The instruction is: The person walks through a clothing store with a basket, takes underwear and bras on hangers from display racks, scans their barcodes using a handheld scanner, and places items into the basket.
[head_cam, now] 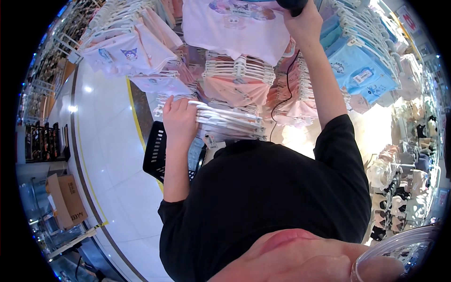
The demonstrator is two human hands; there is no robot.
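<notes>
My left hand [180,118] grips a stack of white plastic hangers [229,121] that carry light-coloured garments with a printed tag [210,141]. At the top, my right hand [306,21] is closed around a black handheld device [293,5], cut off by the picture's edge; a thin black cable [287,100] hangs beside my forearm. Left of the device, a pale pink printed garment [234,35] hangs in front of me with a label [241,11] on it. Peach garments on hangers [236,88] hang below it.
Purple-printed garments [130,56] hang at upper left, blue ones [363,67] at upper right. A black plastic basket [155,151] is beside my left forearm. A cardboard box [67,201] stands at lower left, and small garments [387,176] hang at right.
</notes>
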